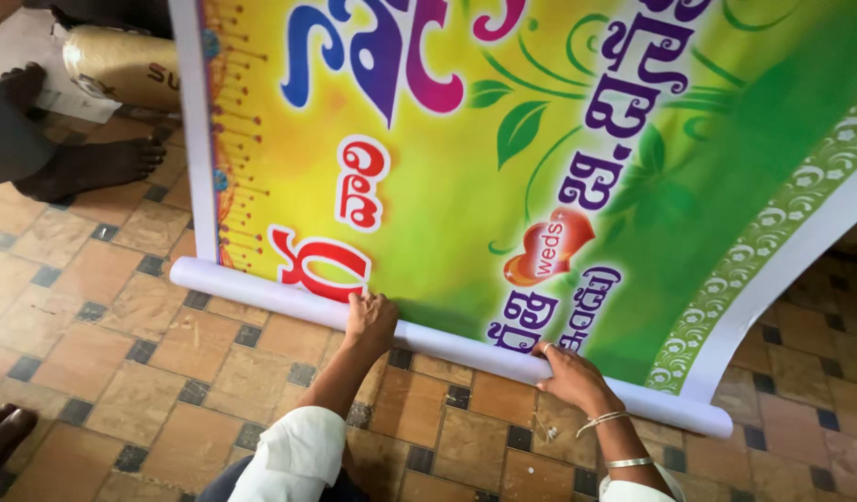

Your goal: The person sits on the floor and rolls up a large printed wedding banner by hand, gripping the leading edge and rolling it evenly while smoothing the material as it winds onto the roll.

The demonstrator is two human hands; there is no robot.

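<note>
A large printed banner (466,158), yellow fading to green with coloured lettering, leaves and a red heart, lies spread on the tiled floor. Its near edge is wound into a white roll (261,290) that runs from left to lower right. My left hand (371,318) presses on top of the roll near its middle, fingers curled over it. My right hand (570,375), with bangles at the wrist, grips the roll farther right. White sleeves cover both my upper arms.
Another person's bare feet (94,165) stand at the upper left beside a plastic-wrapped roll (122,65) and a white sheet. A foot (3,432) shows at the lower left edge. Brown tiled floor (103,344) surrounds the banner.
</note>
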